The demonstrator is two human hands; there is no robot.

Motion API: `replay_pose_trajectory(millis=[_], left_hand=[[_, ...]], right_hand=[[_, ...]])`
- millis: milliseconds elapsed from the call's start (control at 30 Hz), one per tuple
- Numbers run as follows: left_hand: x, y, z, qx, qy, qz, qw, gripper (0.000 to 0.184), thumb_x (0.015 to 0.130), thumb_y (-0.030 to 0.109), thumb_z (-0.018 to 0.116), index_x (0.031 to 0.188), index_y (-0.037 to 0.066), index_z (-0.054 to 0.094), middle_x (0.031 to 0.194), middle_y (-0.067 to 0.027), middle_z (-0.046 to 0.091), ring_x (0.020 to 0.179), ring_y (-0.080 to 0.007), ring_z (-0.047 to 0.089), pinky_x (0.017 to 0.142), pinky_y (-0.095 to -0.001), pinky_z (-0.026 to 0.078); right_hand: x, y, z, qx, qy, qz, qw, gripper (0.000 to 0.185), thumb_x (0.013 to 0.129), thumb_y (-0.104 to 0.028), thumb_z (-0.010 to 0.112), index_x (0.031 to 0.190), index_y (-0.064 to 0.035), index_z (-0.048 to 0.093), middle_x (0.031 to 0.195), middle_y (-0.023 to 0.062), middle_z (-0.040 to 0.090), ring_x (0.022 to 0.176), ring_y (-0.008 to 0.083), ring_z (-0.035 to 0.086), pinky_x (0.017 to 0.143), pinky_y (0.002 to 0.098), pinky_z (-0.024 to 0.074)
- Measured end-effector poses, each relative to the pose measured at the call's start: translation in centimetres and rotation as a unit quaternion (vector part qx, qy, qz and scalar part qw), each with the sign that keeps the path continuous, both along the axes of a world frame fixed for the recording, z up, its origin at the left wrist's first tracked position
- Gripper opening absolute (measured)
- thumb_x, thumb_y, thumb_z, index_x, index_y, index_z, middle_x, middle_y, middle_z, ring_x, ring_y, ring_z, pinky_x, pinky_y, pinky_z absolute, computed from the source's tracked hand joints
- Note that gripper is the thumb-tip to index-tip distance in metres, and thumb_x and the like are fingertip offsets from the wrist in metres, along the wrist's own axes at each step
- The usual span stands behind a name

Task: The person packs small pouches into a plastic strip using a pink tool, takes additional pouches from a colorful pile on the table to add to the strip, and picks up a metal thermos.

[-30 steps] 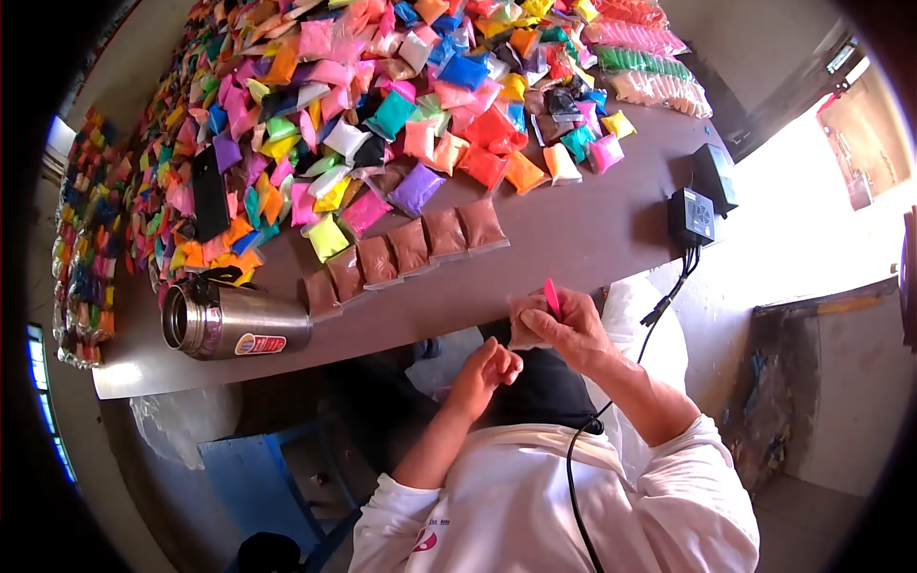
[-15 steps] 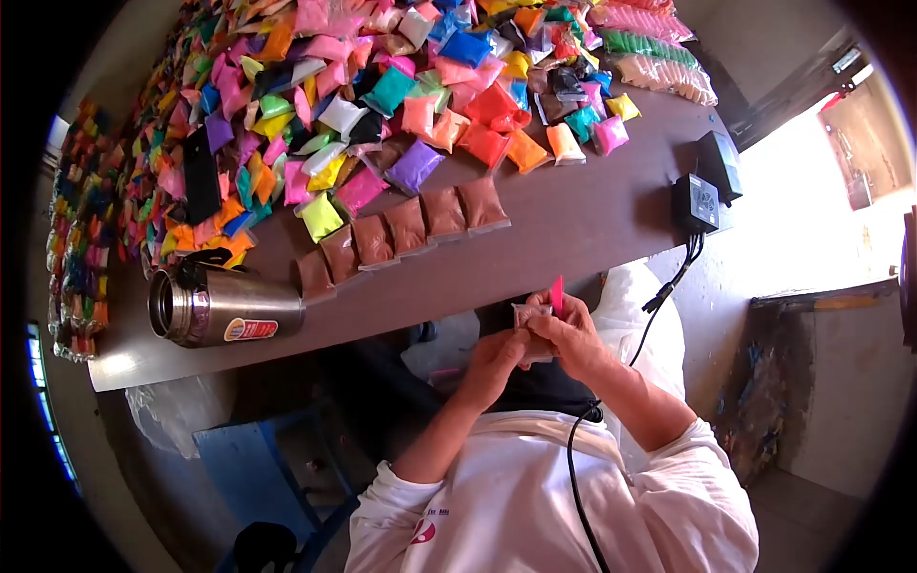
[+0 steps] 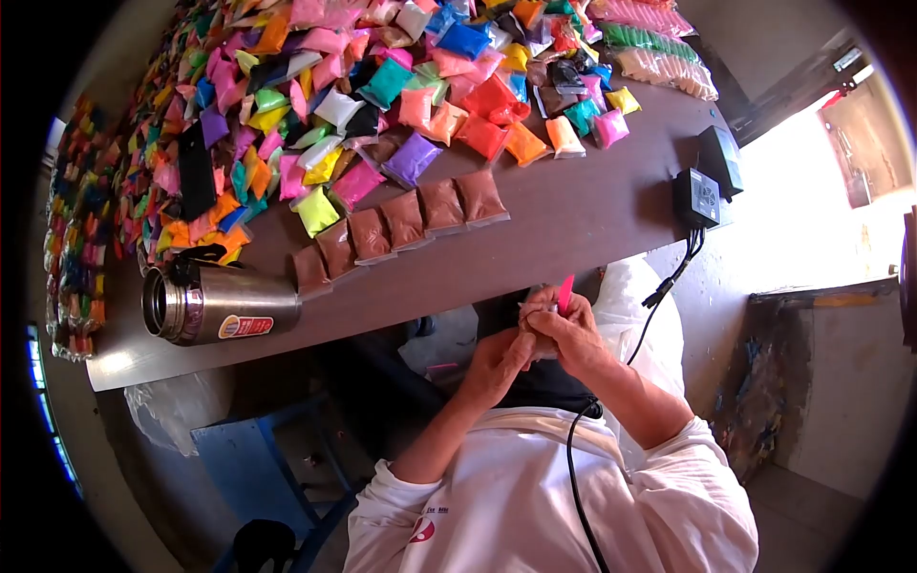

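Note:
In front of my lap, below the table edge, both hands are together on a small clear plastic packet (image 3: 545, 353) with brownish contents, partly hidden by the fingers. My left hand (image 3: 498, 363) is closed on its left side. My right hand (image 3: 573, 336) pinches it from the right, and a flat bright pink strip (image 3: 565, 290) sticks up between those fingers; its kind is not clear. Nearest on the table is a slanting row of brown-filled packets (image 3: 402, 222), lying side by side.
A big heap of colourful packets (image 3: 411, 105) covers the table's far side. An uncapped steel flask (image 3: 258, 298) lies at the left front. Black boxes (image 3: 697, 199) with cables sit at the right edge; one cable runs down past my right arm. A blue chair (image 3: 253, 473) stands lower left.
The packet has shifted and looks more folded or covered between my fingers. The pink strip has tilted slightly right. The row on the table has not changed.

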State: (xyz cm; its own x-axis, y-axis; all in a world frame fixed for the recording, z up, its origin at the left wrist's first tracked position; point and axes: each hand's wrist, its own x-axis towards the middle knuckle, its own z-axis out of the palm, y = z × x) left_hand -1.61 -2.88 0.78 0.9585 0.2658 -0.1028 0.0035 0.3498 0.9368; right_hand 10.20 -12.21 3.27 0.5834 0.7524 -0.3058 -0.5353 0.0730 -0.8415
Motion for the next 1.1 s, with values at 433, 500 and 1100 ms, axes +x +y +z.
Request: replay_pose_trajectory(millis=[433,500,1100], left_hand=[[0.1,0.0,0.7,0.023,0.015,0.012,1.0,0.043,0.097,0.043,0.044,0.086,0.004,0.058,0.07,0.0006,0.051,0.065,-0.0073,0.045,0.057,-0.0223,0.036],[-0.1,0.0,0.6,0.015,0.01,0.006,1.0,0.041,0.097,0.04,0.045,0.087,0.003,0.058,0.072,0.0019,0.049,0.065,-0.0062,0.043,0.057,-0.0216,0.035],[-0.2,0.1,0.4,0.01,0.033,0.022,0.999,0.041,0.099,0.039,0.042,0.085,0.003,0.057,0.07,-0.0004,0.05,0.064,-0.0076,0.044,0.058,-0.0218,0.037]], right_hand=[[0.0,-0.2,-0.5,-0.003,-0.036,0.034,0.999,0.025,0.088,-0.018,0.06,0.096,0.005,0.06,0.071,0.0097,0.063,0.057,0.0179,0.062,0.049,0.0278,0.0526],[0.0,-0.1,-0.3,-0.004,-0.057,0.038,0.998,0.025,0.089,-0.019,0.059,0.095,0.0051,0.06,0.073,0.0094,0.064,0.058,0.0174,0.062,0.05,0.0276,0.0528],[0.4,-0.7,0.1,0.039,-0.003,0.055,0.998,0.021,0.091,-0.016,0.055,0.093,0.0042,0.058,0.079,0.009,0.06,0.062,0.0184,0.064,0.057,0.0301,0.056]])
